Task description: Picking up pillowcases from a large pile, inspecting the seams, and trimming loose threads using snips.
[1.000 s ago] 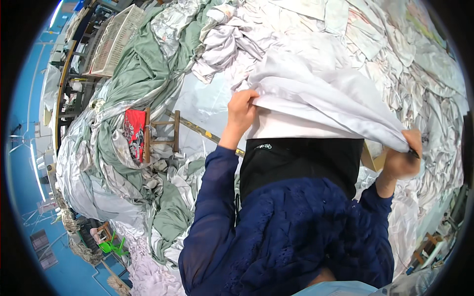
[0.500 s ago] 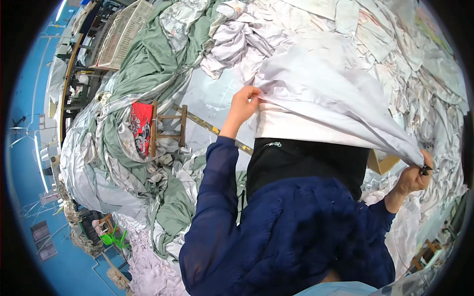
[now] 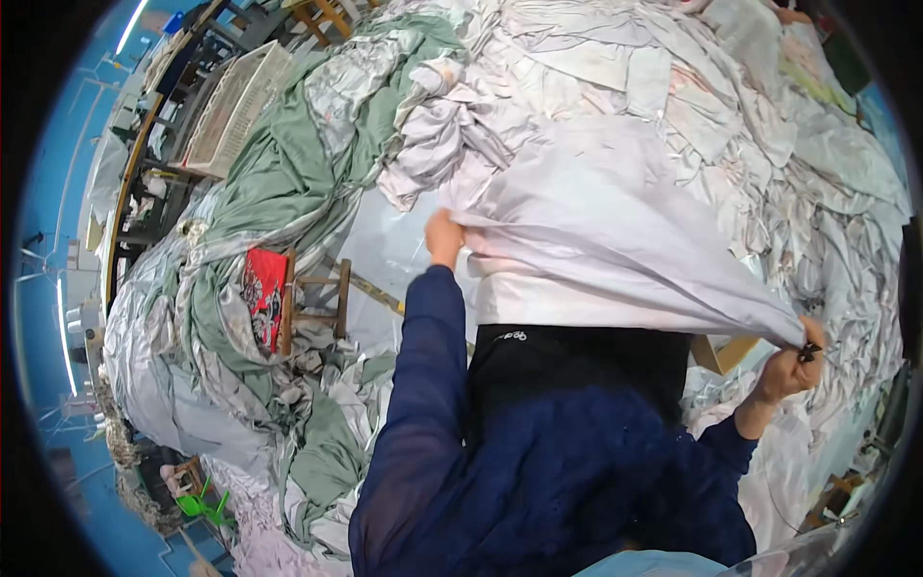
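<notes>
A pale white-lilac cloth [image 3: 606,212] stretches across the front of my body, its near edge drawn between my two hands. My left hand [image 3: 444,238] is closed on its left end, fingers pinched together. At the far right, my right hand [image 3: 790,370] grips the other end, where the fabric narrows to a bunched corner. A small dark tool [image 3: 810,353] pokes out from that same hand; its kind is hard to make out. Beneath the held edge lies a band of white fabric [image 3: 577,303] across my lap, above a black garment [image 3: 577,370].
Heaps of white cloth [image 3: 711,87] spread ahead and to the right. Green and white fabric [image 3: 298,163] piles up at left, beside a wooden stool [image 3: 319,298] and a red printed item [image 3: 263,293]. A cream crate [image 3: 236,111] stands behind; a cardboard box [image 3: 723,354] sits near my right.
The whole view has shifted, so the scene sits lower in the picture. My left hand has moved a little outward to the left with its end of the cloth; both hands keep their grip.
</notes>
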The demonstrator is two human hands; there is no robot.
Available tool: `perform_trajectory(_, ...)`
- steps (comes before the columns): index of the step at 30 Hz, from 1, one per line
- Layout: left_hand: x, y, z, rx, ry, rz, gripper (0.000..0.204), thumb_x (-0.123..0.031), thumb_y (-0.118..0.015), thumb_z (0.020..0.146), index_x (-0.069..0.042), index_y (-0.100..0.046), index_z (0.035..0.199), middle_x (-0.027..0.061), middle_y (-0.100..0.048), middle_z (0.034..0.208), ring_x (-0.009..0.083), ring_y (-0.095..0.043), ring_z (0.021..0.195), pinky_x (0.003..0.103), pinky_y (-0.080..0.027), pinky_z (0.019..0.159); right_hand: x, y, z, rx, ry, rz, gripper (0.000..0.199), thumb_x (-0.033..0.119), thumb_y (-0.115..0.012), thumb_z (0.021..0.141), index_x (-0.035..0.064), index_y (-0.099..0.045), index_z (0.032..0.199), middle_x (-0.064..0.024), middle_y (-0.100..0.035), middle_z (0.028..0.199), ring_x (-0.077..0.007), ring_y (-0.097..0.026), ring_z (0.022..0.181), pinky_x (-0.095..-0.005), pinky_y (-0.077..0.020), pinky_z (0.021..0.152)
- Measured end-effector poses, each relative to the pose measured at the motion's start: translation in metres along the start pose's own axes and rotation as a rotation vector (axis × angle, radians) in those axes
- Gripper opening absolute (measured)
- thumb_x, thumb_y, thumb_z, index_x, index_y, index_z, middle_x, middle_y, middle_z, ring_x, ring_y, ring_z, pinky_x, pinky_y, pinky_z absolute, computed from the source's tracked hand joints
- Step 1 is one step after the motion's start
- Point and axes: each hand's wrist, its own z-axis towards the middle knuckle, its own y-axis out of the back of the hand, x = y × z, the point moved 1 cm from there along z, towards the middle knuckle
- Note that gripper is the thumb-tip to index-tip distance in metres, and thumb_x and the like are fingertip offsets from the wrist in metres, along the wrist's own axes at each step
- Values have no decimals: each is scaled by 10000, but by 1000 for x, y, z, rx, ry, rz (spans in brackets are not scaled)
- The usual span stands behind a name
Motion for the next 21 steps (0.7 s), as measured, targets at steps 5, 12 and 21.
perform_trajectory(5,-1,111,46,-728,-193,-509,156,-132,-636,870,11,-667,922,235,-698,869,412,-663,808,468,-506,729,-9,-3,33,20,76,142,249,-141,-495,843,-133,-645,1042,-149,-667,954,-230,-621,879,-331,-501,859)
perform_trajectory(12,-23,347,1,-1058,-657,-1105,158,-182,-559,999,-37,-602,1043,69,-615,973,178,-642,839,355,-570,763,-65,38,119,105,-30,84,265,-12,-523,984,-98,-632,1209,-146,-676,1193,-213,-644,1105,-333,-480,1011)
perform_trajectory(21,-25,388,-89,89,-188,-372,201,-188,-642,959,-10,-731,930,-30,-609,770,61,-493,688,239,-393,629,-140,-3,118,689,-459,101,242,156,-655,830,22,-680,1030,-9,-651,928,-109,-587,807,-247,-437,711)
